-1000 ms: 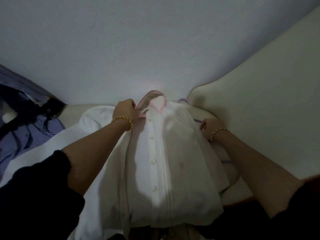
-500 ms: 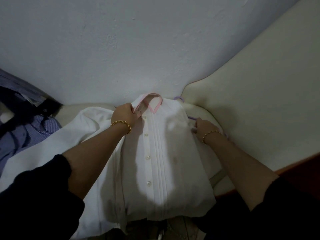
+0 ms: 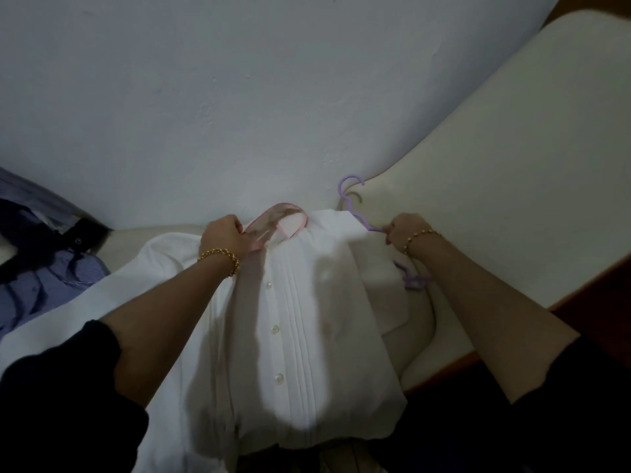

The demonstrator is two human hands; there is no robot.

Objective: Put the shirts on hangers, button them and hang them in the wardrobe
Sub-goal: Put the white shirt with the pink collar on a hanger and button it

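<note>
At the far left a blue striped shirt (image 3: 51, 278) lies crumpled with a dark garment (image 3: 41, 240) over it, both on the cream padded surface (image 3: 512, 165) that runs along the pale wall (image 3: 273, 80). Beside them the white shirt (image 3: 307, 336) is spread face up across that surface, its button row closed as far as can be seen, and its hem hangs toward the person.

The left hand (image 3: 222, 237), with a gold bracelet (image 3: 222, 257) at the wrist, has its fingers curled round the left side of the shirt's pink-trimmed collar (image 3: 276, 223) and grips it. To the right, the purple hanger (image 3: 355, 206) sticks out past the shirt's shoulder, hook toward the wall. The right hand (image 3: 404, 230) pinches its thin arm with curled fingers. Another bit of purple plastic (image 3: 413, 278) shows below that wrist; I cannot tell whether it is part of the same hanger. A red-brown wooden edge (image 3: 587, 295) borders the surface at the right.

Half a second ago only a sliver of the hook peeked out by the shoulder and the right hand lay against the shirt's side. Now the hook is fully clear and the hand is apart from the cloth. The left hand keeps its hold on the collar.
</note>
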